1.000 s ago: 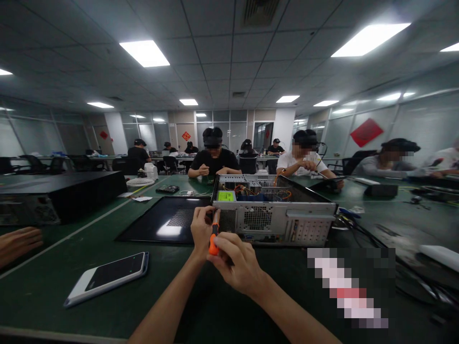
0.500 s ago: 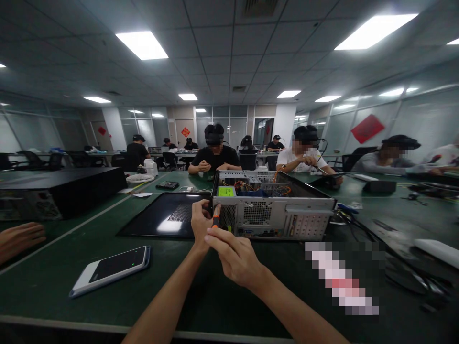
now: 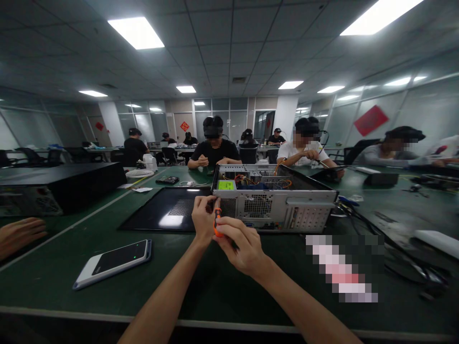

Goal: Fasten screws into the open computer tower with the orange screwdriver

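Observation:
An open desktop computer case (image 3: 276,205) lies on its side on the green table (image 3: 53,272), its rear panel facing me and orange cables showing inside. My right hand (image 3: 240,246) grips the orange handle of a screwdriver (image 3: 216,222), whose tip points at the case's rear left corner. My left hand (image 3: 202,218) rests at that same corner, fingers pinched around the screwdriver's front end against the case.
A black side panel (image 3: 168,215) lies flat left of the case. A white phone (image 3: 114,263) sits near left. Another black case (image 3: 57,188) stands far left, another person's hand (image 3: 19,234) by it. Cables (image 3: 390,243) trail right. Several people work at the tables behind.
The view has tilted slightly upward. My right hand has turned on the screwdriver handle, which shows more orange now; both hands stay at the case's rear left corner.

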Motion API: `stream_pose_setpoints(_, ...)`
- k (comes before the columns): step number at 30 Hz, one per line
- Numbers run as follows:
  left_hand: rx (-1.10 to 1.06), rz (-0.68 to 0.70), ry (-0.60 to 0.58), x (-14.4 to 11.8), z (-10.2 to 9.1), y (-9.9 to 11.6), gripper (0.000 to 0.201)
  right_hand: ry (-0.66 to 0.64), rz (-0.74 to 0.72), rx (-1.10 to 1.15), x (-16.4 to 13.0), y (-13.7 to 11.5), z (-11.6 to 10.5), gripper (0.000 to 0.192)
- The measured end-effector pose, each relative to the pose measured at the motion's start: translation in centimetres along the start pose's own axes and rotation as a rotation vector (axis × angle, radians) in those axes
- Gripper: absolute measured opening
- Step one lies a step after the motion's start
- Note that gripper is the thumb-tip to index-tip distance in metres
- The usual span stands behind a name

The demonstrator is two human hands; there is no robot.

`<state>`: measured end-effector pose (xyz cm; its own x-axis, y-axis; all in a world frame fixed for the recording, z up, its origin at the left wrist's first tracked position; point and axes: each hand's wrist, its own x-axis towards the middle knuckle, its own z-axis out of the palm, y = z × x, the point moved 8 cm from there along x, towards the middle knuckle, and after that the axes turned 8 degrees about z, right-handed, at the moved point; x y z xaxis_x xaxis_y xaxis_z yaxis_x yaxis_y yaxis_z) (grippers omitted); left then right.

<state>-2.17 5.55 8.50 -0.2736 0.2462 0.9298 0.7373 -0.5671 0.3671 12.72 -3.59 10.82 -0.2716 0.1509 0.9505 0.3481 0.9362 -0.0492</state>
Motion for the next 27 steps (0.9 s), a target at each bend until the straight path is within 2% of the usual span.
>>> stream_pose_setpoints(3,0.018,0.008,0.0,-0.1,0.0,-0.2,0.01,-0.04,-0.021,-0.044,-0.1,-0.5,0.2,0.024)
stream_pose_setpoints(9,0.039,0.031,0.015,-0.1,0.1,-0.3,0.009,-0.153,-0.009,-0.04,-0.3,-0.6,1.0,0.033)
stream_pose_setpoints(17,0.022,0.033,0.006,-0.1,0.3,-0.4,0.011,-0.114,-0.01,-0.015,-0.6,-0.2,1.1,0.025)
stream_pose_setpoints(23,0.016,0.027,0.007,-0.1,0.3,-0.5,0.012,-0.066,-0.008,-0.027,-0.6,-0.4,1.1,0.032)
stream_pose_setpoints(27,0.028,0.038,0.008,-0.1,0.2,-0.4,0.013,-0.115,-0.018,-0.023,-0.6,-0.7,1.3,0.027)
